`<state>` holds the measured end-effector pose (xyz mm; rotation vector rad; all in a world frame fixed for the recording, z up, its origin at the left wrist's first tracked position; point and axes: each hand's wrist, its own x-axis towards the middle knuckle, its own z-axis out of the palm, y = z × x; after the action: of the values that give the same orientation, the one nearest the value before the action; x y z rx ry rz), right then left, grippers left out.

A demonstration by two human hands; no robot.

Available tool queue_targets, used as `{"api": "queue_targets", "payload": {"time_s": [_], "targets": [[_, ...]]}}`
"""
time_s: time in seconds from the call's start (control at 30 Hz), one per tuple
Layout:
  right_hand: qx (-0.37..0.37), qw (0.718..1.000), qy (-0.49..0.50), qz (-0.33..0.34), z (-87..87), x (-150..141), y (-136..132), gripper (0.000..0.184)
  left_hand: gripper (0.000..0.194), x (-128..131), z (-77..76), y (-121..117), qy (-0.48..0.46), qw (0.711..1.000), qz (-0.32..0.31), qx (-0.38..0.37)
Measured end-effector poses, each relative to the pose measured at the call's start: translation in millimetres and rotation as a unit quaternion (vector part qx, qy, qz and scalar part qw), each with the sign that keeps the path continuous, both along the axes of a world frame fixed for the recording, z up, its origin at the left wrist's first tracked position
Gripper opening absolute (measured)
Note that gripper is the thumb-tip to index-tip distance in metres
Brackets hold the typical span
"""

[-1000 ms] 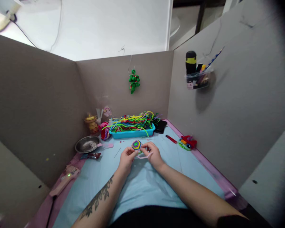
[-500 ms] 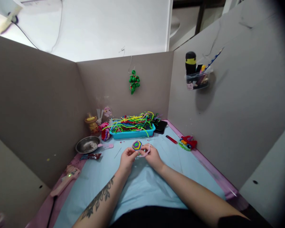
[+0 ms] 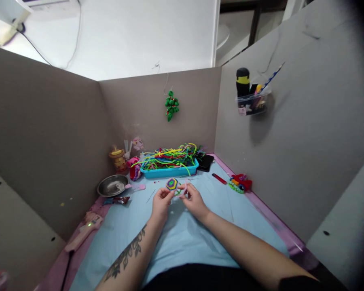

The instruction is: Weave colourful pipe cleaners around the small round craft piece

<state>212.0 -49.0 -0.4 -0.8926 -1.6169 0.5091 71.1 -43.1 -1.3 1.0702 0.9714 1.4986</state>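
Note:
Between the fingertips of my left hand (image 3: 161, 203) is a small hexagonal coil of pipe cleaner (image 3: 172, 184), ringed in blue, yellow, purple and green. My right hand (image 3: 194, 201) pinches a pale pink pipe cleaner (image 3: 184, 189) that is bent and stands up from the fingers, just right of the coil. A bit of green shows between the two hands, below the coil; how it joins the pieces I cannot tell. Both hands are held close together above the blue cloth (image 3: 218, 226).
A turquoise tray (image 3: 170, 171) heaped with colourful pipe cleaners stands behind the hands. On the left are a metal bowl (image 3: 104, 188), a wrapped snack (image 3: 117, 200) and a pink glue gun (image 3: 84, 234). To the right lie a red cutter (image 3: 219, 178) and a colourful fuzzy piece (image 3: 241, 184).
The coil has shifted slightly left and tilted. The pink pipe cleaner has turned and looks narrower, and more green shows between the hands.

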Motion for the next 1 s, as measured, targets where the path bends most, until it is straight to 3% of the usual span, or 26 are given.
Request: {"api": "queue_targets", "payload": {"time_s": [0.17, 0.23, 0.43, 0.53, 0.63, 0.73, 0.87, 1.0], "targets": [[0.006, 0.995, -0.019, 0.099, 6.8, -7, -11, 0.007, 0.026, -1, 2.6, 1, 0.006, 1.0, 0.029, 0.007], [-0.004, 0.994, 0.009, 0.11, 8.5, -5, -10, 0.008, 0.026, -2, 1.3, 3, 0.005, 0.999, 0.042, 0.002], [-0.048, 0.976, 0.211, 0.022, 11.4, 18, 9, 0.014, 0.031, -13, -6.6, 16, -0.014, 0.995, 0.087, -0.047], [-0.061, 0.968, 0.245, -0.004, 10.3, 26, 18, 0.017, 0.035, -15, -7.2, 17, -0.026, 0.995, 0.075, -0.065], [-0.07, 0.975, 0.211, 0.019, 8.0, 26, 19, 0.024, 0.038, -14, -5.3, 15, -0.033, 0.996, 0.052, -0.062], [-0.064, 0.993, 0.093, 0.035, 4.4, 18, 17, 0.041, 0.038, -10, -3.1, 11, -0.033, 0.998, 0.028, -0.05], [-0.034, 0.999, -0.013, 0.017, -1.1, 6, 16, 0.019, 0.036, -3, -1.0, 5, -0.018, 0.999, -0.017, -0.035], [-0.053, 0.998, 0.031, -0.01, -3.9, 2, 16, 0.012, 0.034, 1, 0.3, 1, -0.002, 0.999, -0.048, -0.017]]}}
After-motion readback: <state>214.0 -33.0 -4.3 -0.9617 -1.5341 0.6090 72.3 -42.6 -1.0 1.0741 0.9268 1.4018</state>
